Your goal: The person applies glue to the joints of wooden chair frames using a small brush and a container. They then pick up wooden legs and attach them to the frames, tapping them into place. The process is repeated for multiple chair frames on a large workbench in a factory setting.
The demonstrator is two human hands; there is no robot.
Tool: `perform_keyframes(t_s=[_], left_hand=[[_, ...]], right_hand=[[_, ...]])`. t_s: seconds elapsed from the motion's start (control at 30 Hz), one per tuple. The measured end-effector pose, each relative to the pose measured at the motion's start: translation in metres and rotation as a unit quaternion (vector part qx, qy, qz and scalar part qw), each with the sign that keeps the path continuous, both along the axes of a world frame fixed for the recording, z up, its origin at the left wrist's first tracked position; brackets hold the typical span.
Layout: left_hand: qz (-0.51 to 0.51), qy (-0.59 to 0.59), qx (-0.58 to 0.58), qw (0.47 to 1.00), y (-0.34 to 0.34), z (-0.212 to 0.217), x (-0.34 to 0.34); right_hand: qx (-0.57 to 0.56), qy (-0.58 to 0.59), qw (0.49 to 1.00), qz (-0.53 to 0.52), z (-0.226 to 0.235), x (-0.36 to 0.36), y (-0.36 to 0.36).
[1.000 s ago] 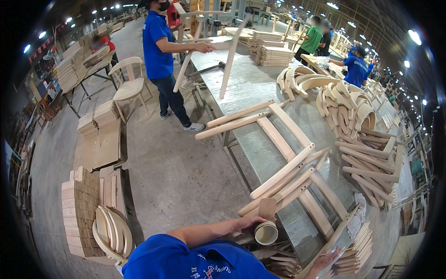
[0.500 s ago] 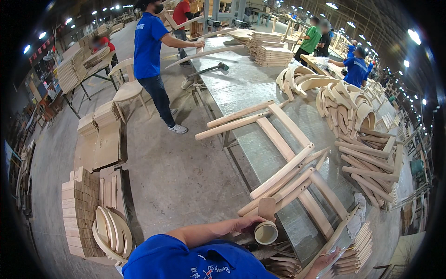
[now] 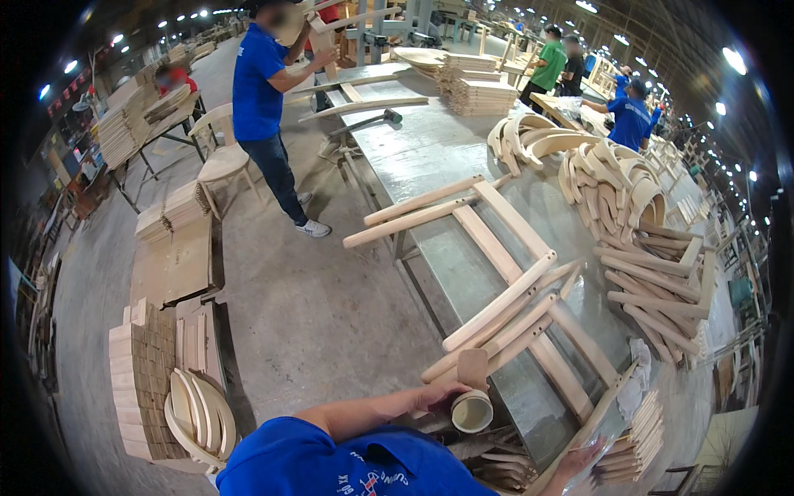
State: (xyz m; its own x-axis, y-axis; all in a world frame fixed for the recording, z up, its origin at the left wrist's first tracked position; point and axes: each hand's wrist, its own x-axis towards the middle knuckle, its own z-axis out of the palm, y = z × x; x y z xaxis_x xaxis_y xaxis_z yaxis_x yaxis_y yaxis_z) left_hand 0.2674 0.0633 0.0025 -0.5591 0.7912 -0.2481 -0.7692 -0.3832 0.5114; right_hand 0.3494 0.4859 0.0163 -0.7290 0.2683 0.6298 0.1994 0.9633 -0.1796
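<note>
My left hand (image 3: 437,398), at the bottom centre, is closed on the side of a small pale cup (image 3: 472,412) with a light-coloured inside. A flat brown piece (image 3: 473,368) stands up against the cup's far rim. My right hand (image 3: 581,457) is low at the table's near end, beside a long wooden rail and a stack of wooden slats (image 3: 635,438). Its fingers are bent, and what they hold is too small to make out. Just beyond, assembled wooden chair frames (image 3: 504,248) lie on the metal-topped table (image 3: 447,178), some overhanging its left edge.
Curved wooden parts (image 3: 616,178) and a pile of legs (image 3: 657,277) lie along the table's right side. A mallet (image 3: 389,117) rests farther up. A co-worker in blue (image 3: 260,87) stands at the far left of the table. Stacked boards (image 3: 145,380) and curved pieces stand on the floor at left.
The co-worker in blue has raised a wooden part from the table to chest height or above. My hands and the cup stay nearly in place; the view has shifted slightly.
</note>
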Motion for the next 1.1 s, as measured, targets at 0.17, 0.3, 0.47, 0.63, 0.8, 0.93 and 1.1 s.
perform_keyframes(t_s=[0.17, 0.3, 0.47, 0.63, 0.8, 0.93, 1.1], left_hand=[[-0.007, -0.044, -0.045, 0.998, -0.009, 0.028, 0.002], [0.009, -0.008, 0.004, 1.000, -0.004, 0.019, 0.003], [0.002, -0.068, -0.150, 0.986, 0.008, -0.008, -0.005], [-0.042, -0.034, -0.193, 0.980, 0.042, 0.005, -0.015], [-0.030, -0.078, -0.211, 0.974, 0.104, 0.019, -0.030], [-0.032, -0.084, -0.137, 0.986, 0.142, -0.013, -0.040], [-0.092, -0.061, -0.242, 0.964, 0.164, -0.006, -0.047]], right_hand=[[-0.030, -0.009, 0.999, -0.006, 0.000, -0.002, -0.004], [-0.060, -0.007, 0.998, -0.007, 0.002, -0.004, -0.007], [-0.008, 0.004, 1.000, -0.018, -0.008, 0.000, 0.005], [-0.059, 0.016, 0.998, -0.025, 0.007, -0.010, -0.014], [-0.068, 0.005, 0.996, -0.055, 0.017, -0.007, -0.021], [-0.094, 0.003, 0.995, -0.045, 0.025, -0.012, -0.025], [-0.114, -0.006, 0.992, -0.046, 0.023, -0.012, -0.020]])
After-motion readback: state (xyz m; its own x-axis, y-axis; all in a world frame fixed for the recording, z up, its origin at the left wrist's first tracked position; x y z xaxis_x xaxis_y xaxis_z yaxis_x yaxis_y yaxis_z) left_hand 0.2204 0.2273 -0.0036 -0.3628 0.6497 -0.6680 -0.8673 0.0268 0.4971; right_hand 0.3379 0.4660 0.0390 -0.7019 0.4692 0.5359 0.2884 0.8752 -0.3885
